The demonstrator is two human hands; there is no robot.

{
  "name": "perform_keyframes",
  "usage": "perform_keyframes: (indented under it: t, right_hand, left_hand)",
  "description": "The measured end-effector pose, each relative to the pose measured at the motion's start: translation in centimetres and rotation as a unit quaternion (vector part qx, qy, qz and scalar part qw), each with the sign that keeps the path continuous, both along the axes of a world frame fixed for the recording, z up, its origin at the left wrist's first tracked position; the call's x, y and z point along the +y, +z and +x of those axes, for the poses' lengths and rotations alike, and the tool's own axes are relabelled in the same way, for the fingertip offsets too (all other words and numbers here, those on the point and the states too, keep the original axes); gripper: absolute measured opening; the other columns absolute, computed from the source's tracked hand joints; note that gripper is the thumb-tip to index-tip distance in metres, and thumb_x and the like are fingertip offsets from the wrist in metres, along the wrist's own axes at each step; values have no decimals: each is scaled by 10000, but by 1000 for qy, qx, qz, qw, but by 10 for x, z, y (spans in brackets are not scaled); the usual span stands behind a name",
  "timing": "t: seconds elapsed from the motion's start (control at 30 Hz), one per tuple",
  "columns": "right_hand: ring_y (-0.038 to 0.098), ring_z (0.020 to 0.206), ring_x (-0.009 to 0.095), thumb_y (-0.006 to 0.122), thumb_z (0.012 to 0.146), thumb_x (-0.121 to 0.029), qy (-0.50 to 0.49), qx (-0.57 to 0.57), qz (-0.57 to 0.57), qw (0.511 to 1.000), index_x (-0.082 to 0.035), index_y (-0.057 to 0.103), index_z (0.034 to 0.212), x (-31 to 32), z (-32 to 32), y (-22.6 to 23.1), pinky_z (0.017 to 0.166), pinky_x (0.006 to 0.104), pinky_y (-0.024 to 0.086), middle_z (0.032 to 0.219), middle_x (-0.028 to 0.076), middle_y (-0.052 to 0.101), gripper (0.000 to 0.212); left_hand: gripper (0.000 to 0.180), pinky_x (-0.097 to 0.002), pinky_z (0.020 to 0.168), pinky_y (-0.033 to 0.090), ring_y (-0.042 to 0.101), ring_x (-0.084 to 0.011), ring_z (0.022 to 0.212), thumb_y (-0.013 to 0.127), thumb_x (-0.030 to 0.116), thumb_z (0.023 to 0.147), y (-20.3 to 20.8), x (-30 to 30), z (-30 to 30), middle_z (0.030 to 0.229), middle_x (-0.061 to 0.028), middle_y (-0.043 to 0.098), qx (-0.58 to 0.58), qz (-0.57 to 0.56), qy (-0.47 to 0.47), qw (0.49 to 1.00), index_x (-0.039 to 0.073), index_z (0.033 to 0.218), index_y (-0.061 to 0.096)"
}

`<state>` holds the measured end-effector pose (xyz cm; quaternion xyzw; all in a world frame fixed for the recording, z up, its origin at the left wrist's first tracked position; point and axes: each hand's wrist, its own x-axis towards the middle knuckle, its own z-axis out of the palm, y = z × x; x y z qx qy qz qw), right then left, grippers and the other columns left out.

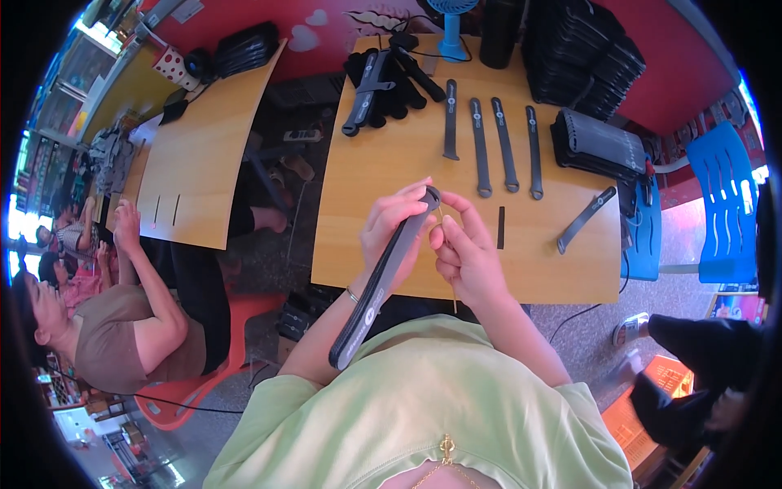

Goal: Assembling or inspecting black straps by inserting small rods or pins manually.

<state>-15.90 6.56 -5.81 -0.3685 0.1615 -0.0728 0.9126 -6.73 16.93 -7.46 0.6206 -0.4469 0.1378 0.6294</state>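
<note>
My left hand [386, 232] is closed around a stack of dark grey straps [376, 289]. The stack hangs slantwise over my left forearm, its looped ends at my fingertips. Close beside it, my right hand [471, 259] pinches a thin yellowish band [441, 213] near those looped ends. Whether the band goes round the stack, I cannot tell. Beyond my hands lie several single straps, among them one grey strap [481, 151] with a ringed end. A small black strip [501, 228] lies right of my right hand, and another grey strap [585, 220] slants farther right.
A strap bundle [366, 94] lies on black pieces at the far left of the wooden table [366, 265]. Stacked black packs [582, 57], a grey-black bundle [599, 143] and a blue fan [450, 28] stand farther back. A co-worker [138, 326] sits left; blue chairs [717, 204] stand right.
</note>
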Motion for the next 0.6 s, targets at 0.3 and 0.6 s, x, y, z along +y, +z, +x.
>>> perform_keyframes:
  t: [0.3,0.6]
  right_hand:
    - [322,459,13,446,943,-106,-159,-61,-569,805,-65,476,1188,0,9,-15,426,175,270,699,19,591,250]
    - [426,467,57,479,915,-41,-34,30,-291,956,-62,497,1157,1,8,-11,439,219,356,697,33,605,243]
  left_hand:
    - [230,-359,860,493,593,-324,1031,632,-34,807,-7,0,0,1043,-139,570,94,-27,-41,994,31,1005,534]
    - [231,-361,894,471,587,-296,1040,605,7,846,-8,7,6,1058,-137,567,116,17,-69,991,23,1046,492]
